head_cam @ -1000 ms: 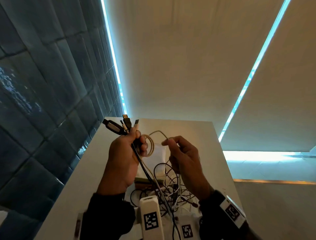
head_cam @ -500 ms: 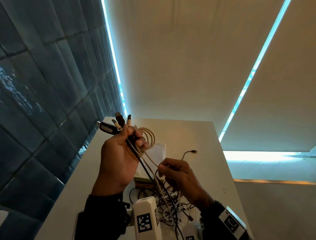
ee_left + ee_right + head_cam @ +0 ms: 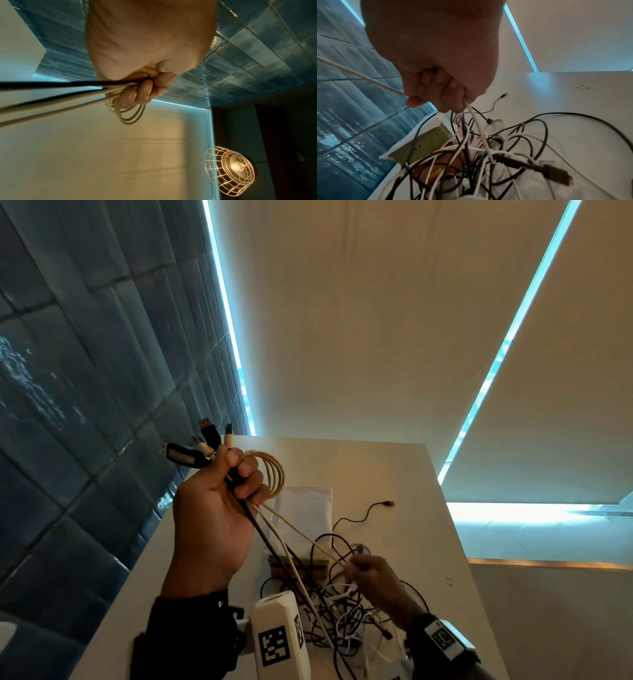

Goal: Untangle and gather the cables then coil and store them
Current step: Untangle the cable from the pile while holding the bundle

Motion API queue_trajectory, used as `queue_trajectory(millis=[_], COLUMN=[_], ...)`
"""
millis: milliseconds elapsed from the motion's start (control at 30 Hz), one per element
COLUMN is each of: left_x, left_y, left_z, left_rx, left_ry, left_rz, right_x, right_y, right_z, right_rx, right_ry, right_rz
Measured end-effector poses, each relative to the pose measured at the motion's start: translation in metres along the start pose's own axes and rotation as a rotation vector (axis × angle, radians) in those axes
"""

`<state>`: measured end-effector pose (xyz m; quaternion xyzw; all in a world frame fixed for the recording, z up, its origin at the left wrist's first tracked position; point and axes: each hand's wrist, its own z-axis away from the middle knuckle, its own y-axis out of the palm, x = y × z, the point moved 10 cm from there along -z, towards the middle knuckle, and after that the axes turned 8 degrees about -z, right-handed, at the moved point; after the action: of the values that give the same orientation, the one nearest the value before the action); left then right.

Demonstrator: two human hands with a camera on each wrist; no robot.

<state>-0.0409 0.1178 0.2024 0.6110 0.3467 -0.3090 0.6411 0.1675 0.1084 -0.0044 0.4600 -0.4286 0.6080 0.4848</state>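
Note:
My left hand (image 3: 219,505) is raised above the table and grips a bundle of cables, with several plugs (image 3: 202,445) sticking out above the fist. A beige cable coil (image 3: 274,474) of a few loops hangs by its fingers (image 3: 137,93). From that fist a beige cable (image 3: 301,534) runs taut down to my right hand (image 3: 368,575), which pinches it low over the tangle of black and white cables (image 3: 342,607) on the white table (image 3: 394,474). In the right wrist view my right hand's fingers (image 3: 443,94) are curled round the beige cable (image 3: 477,125).
A white pouch (image 3: 305,511) and a flat box (image 3: 298,568) lie behind the tangle. One thin black cable end (image 3: 387,503) reaches toward the table's far right. A blue tiled wall (image 3: 85,405) runs along the table's left edge. A caged lamp (image 3: 231,170) shows in the left wrist view.
My right hand has dropped from beside the coil down to the tangle, sliding along the beige cable. The coil at my left hand has gained loops, and that hand has risen slightly.

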Motion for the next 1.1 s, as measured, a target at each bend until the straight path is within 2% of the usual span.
queue_trajectory(millis=[100,167,267,400,533,600,700,800,933,1100], left_x=[0.003,0.004,0.013,0.030,0.038,0.041,0.038,0.029,0.020,-0.004], left_y=[-0.002,-0.003,-0.007,-0.005,0.002,0.008,0.018,0.022,0.023,0.009], left_z=[-0.001,-0.003,-0.004,-0.001,0.001,0.002,0.002,0.000,0.000,-0.001], left_rx=[-0.015,-0.037,-0.086,-0.132,-0.123,-0.084,0.017,0.066,0.045,0.003], left_ry=[-0.005,-0.019,-0.071,-0.138,-0.185,-0.209,-0.230,-0.172,-0.098,0.007], left_rz=[-0.031,-0.087,-0.147,-0.207,-0.242,-0.207,-0.027,0.057,0.048,0.064], right_x=[-0.003,0.013,0.064,0.148,0.210,0.220,0.207,0.179,0.138,0.058], right_y=[-0.010,-0.019,-0.022,-0.002,0.021,0.034,0.048,0.047,0.046,0.034], right_z=[-0.007,-0.010,-0.008,0.009,0.036,0.044,0.042,0.030,0.011,-0.010], right_rx=[-0.089,-0.173,-0.225,-0.117,-0.023,0.061,0.157,0.177,0.184,0.129], right_ry=[0.043,0.038,-0.080,-0.324,-0.586,-0.629,-0.598,-0.491,-0.365,-0.126], right_rz=[0.010,-0.013,-0.177,-0.328,-0.258,-0.228,-0.198,-0.208,-0.148,-0.177])
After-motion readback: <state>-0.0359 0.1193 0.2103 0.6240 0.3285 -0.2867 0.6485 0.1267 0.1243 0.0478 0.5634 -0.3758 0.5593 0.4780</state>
